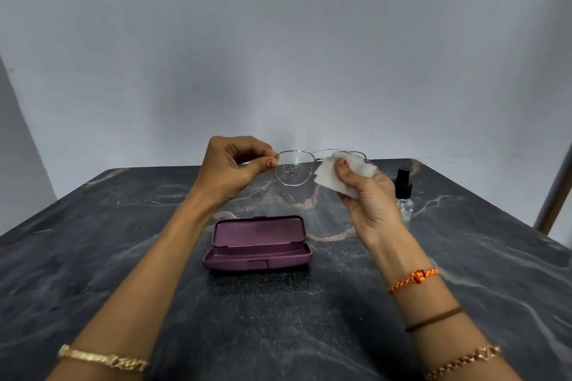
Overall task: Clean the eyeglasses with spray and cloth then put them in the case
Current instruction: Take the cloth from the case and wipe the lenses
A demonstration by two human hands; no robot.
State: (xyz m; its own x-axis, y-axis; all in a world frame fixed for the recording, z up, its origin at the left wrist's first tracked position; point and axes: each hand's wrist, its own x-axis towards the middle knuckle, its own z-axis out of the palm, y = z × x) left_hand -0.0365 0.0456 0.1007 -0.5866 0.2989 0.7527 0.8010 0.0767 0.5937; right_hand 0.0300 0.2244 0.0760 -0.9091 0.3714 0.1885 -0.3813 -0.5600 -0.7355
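You are holding the wire-rimmed eyeglasses (292, 168) up above the dark marble table (123, 257), your left hand (230, 164) pinching the frame's left edge. Your right hand (368, 195) is pressing a folded white cloth (329, 175) around the other lens. Droplets are sitting on the bare lens. The purple case (258, 244) is lying open below; the spray bottle (404, 192) is standing just right of your right hand.

The eyeglasses (292, 168) are held above the table (123, 257), behind the case (258, 244) (spray bottle (404, 195) to its right).
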